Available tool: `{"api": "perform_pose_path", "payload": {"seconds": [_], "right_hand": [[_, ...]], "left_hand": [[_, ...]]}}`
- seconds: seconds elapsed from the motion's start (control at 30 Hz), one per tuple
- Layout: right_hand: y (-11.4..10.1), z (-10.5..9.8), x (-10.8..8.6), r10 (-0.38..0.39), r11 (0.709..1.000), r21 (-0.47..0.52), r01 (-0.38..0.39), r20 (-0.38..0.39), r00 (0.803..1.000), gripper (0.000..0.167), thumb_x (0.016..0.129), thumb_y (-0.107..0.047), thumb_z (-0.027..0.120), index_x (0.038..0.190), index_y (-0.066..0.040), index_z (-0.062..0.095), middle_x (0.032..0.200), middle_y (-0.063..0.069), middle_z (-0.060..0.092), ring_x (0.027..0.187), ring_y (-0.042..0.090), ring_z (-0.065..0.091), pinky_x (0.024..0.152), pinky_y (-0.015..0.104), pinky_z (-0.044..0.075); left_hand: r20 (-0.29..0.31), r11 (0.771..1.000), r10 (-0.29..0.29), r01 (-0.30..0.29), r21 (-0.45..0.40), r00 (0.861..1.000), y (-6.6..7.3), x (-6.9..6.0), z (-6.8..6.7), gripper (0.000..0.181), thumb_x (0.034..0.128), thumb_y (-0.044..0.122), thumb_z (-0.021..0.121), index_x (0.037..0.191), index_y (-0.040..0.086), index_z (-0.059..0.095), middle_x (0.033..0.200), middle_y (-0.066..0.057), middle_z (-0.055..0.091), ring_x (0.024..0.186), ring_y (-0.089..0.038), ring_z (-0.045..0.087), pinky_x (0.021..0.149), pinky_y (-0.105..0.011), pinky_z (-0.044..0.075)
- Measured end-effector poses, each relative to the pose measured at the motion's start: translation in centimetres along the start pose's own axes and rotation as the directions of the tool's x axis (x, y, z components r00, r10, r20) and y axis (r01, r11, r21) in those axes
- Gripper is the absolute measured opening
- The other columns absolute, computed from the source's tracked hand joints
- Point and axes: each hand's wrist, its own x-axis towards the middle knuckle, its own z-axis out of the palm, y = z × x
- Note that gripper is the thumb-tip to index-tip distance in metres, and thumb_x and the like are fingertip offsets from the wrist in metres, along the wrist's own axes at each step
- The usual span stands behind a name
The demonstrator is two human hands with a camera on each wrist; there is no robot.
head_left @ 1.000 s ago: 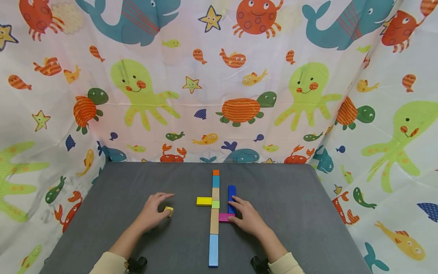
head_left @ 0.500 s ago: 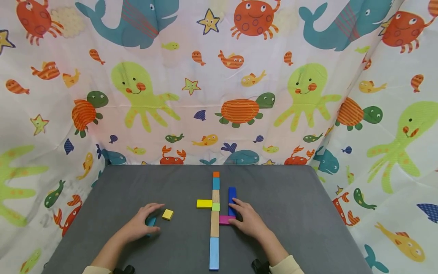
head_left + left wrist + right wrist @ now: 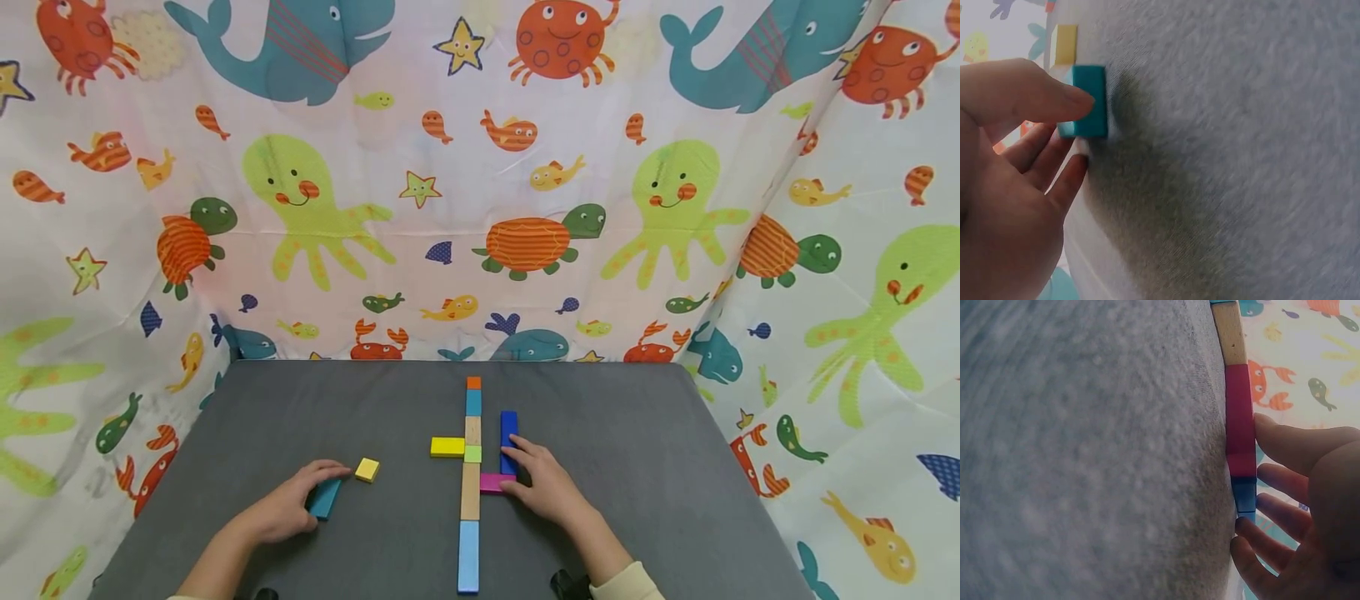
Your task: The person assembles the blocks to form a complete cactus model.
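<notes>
On the left of the table, my left hand spans a teal block. Its thumb lies against one end and its index finger reaches the other; the left wrist view shows the thumb over the teal block's face. A small yellow block sits just beyond those fingertips. My right hand rests with loosely spread fingers at a dark blue block and a magenta block. Its thumb touches or nearly touches the magenta block, while the fingers lie along the blue one.
A straight column of blocks runs down the table's middle, from an orange block to a light blue block. A bright yellow block juts left from it. Patterned cloth stands behind the grey table.
My left hand has left the small yellow block, which stays put, and moved left and nearer to the teal block, now gripping it. The right hand has stayed in place.
</notes>
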Motion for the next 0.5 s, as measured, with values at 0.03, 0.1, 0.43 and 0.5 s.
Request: {"api": "perform_pose_path", "payload": {"seconds": [0.03,0.1,0.43,0.5], "right_hand": [[-0.03,-0.02,0.02,0.001,1.0,-0.002,-0.001,0.002,1.0,0.06,0.097,-0.038,0.078,0.15,-0.015,0.062,0.164,0.011,0.047,0.147,0.041,0.045,0.112,0.064,0.044],[-0.1,-0.07,0.06,0.001,1.0,-0.005,-0.001,0.004,1.0,0.061,0.097,-0.038,0.078,0.15,-0.015,0.062,0.165,0.011,0.047,0.147,0.041,0.045,0.112,0.065,0.044],[-0.23,-0.31,0.02,0.019,1.0,-0.008,-0.019,0.012,1.0,0.061,0.096,-0.039,0.079,0.151,-0.016,0.062,0.165,0.011,0.046,0.148,0.041,0.044,0.111,0.065,0.045],[-0.24,-0.31,-0.03,0.019,1.0,-0.006,-0.019,0.016,1.0,0.062,0.096,-0.039,0.079,0.151,-0.016,0.061,0.165,0.011,0.046,0.148,0.041,0.044,0.111,0.065,0.045]], "left_hand": [[-0.01,1.0,-0.01,0.01,0.005,1.0,0.01,-0.01,-0.07,0.088,0.0695,-0.017,0.071,0.149,0.017,0.059,0.159,-0.014,0.042,0.138,-0.042,0.042,0.101,-0.054,0.041],[-0.035,0.999,-0.038,0.038,0.011,0.999,0.04,0.03,-0.2,0.085,0.0707,-0.02,0.073,0.147,0.015,0.061,0.158,-0.013,0.044,0.139,-0.042,0.046,0.105,-0.057,0.043],[-0.091,0.997,-0.076,0.074,-0.029,0.993,0.26,0.3,-0.49,0.074,0.0743,-0.01,0.089,0.142,0.001,0.063,0.15,-0.019,0.052,0.125,-0.042,0.065,0.101,-0.053,0.056],[-0.103,0.999,-0.05,0.049,-0.017,0.993,0.17,0.2,-0.42,0.072,0.0731,-0.006,0.092,0.14,0.0,0.064,0.148,-0.02,0.053,0.124,-0.042,0.065,0.099,-0.052,0.056]]}}
